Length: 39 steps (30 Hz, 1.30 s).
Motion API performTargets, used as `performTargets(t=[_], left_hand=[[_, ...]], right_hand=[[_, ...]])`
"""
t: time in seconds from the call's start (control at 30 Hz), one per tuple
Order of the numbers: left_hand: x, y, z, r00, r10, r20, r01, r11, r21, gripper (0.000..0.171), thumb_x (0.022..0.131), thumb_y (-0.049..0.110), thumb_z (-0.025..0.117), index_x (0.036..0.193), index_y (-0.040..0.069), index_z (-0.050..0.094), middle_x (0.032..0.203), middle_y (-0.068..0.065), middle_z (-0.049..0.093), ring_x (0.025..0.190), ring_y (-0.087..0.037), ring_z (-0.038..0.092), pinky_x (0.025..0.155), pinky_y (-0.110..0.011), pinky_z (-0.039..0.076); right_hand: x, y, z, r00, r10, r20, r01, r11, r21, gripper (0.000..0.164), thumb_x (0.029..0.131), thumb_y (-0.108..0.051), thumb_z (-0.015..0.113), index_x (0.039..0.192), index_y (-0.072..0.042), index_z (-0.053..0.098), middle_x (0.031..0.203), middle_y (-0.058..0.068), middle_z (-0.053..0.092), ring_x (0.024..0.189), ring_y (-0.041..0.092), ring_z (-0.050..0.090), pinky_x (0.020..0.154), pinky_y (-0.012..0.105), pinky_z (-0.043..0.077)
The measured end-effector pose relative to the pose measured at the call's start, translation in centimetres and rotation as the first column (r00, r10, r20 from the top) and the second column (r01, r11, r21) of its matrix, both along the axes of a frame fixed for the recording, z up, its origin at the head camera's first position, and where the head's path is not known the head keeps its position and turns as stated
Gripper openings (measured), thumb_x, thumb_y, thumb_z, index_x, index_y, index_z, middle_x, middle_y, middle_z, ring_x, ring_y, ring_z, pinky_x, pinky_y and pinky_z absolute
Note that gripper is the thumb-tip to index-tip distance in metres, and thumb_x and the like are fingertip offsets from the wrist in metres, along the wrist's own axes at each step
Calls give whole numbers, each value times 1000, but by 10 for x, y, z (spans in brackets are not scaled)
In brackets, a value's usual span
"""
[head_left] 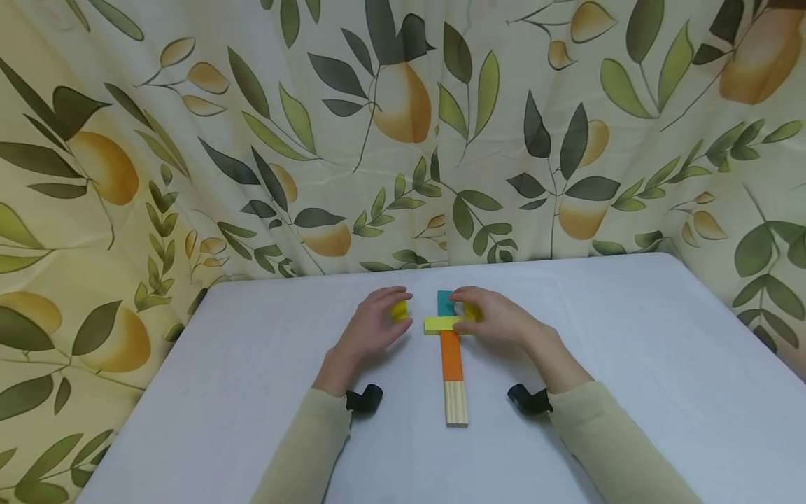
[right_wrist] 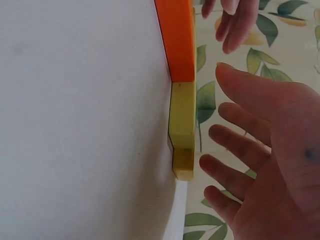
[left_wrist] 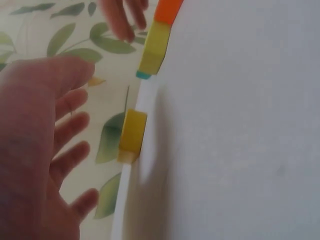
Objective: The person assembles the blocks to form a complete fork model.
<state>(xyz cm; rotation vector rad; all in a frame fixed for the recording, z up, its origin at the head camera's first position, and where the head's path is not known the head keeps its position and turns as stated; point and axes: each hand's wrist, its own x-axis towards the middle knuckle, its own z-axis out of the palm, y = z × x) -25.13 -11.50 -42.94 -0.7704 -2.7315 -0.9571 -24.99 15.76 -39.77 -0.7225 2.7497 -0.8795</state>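
A row of blocks lies on the white table: a teal block [head_left: 445,303] at the far end, a lime block [head_left: 439,325] set crosswise, an orange block [head_left: 451,357], and a ridged plain-wood piece [head_left: 456,404] nearest me. My left hand [head_left: 374,323] hovers left of the row, fingers loosely bent, close to a yellow block [left_wrist: 133,135] that stands apart from them in the left wrist view. To the right, my right hand [head_left: 500,318] hovers over the lime block's right end, beside another yellow block [right_wrist: 183,165]. In the right wrist view its fingers are spread and grip nothing.
White cloth covers the table [head_left: 252,420]. Behind it and along the left side hangs a fruit-and-leaf patterned curtain [head_left: 403,175]. A black wrist camera [head_left: 365,399] sits at the left sleeve and another black camera [head_left: 529,401] at the right.
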Motion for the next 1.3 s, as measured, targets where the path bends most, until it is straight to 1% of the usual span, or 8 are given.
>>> performTargets(t=[0.1,0.23,0.4,0.57,0.73,0.8,1.0,1.3], left_hand=[[-3,-3,-2,1000,24,20,-25,1000,6,43,94,23,70,135,11,64,146,-4,53,139,-24,41,115,-47,32],[-5,-6,-2,996,56,69,-58,998,26,45,94,24,71,137,13,63,148,-3,51,140,-24,40,116,-47,31],[-10,-8,-3,989,76,129,-80,996,31,46,95,25,70,139,15,62,150,-2,49,142,-23,38,116,-46,30],[-17,-11,-4,985,74,154,-75,997,0,45,96,24,68,140,16,61,152,-2,47,142,-23,36,117,-44,28],[-23,-14,-7,981,55,185,-56,998,-3,47,95,23,70,140,15,60,152,-3,47,142,-24,36,118,-44,27],[-23,-15,-7,980,46,195,-47,999,1,48,94,22,71,140,14,61,152,-4,47,142,-25,36,118,-44,27],[-23,-15,-7,972,53,227,-48,999,-24,49,93,22,72,140,16,61,152,-3,47,142,-25,36,118,-46,27],[-24,-14,-6,974,37,222,-31,999,-33,52,90,19,71,140,16,61,150,-4,48,141,-26,36,118,-46,27]], right_hand=[[4,-2,-2,1000,17,-1,-16,999,32,58,93,-30,73,143,-7,56,151,15,47,141,38,38,114,57,31],[9,-6,-3,998,54,-38,-52,997,50,57,93,-31,73,142,-7,58,149,16,49,138,38,41,112,58,34],[15,-9,-3,994,80,-68,-74,994,78,55,93,-33,71,141,-8,59,148,16,50,138,38,43,112,57,34],[17,-12,-3,993,93,-72,-86,991,98,53,95,-30,71,141,-8,59,149,15,49,139,38,42,113,57,33],[17,-13,-4,988,119,-94,-107,986,125,53,94,-29,71,141,-7,59,148,14,51,138,40,42,112,58,32],[17,-13,-4,986,127,-109,-112,984,138,53,94,-29,71,141,-6,59,147,14,52,137,41,43,112,59,32],[18,-13,-4,985,128,-119,-105,978,180,54,95,-28,70,143,-5,57,148,14,52,137,43,42,112,60,31],[18,-11,-2,987,116,-108,-91,973,213,55,97,-30,68,144,-6,56,150,13,50,140,42,39,113,60,30]])
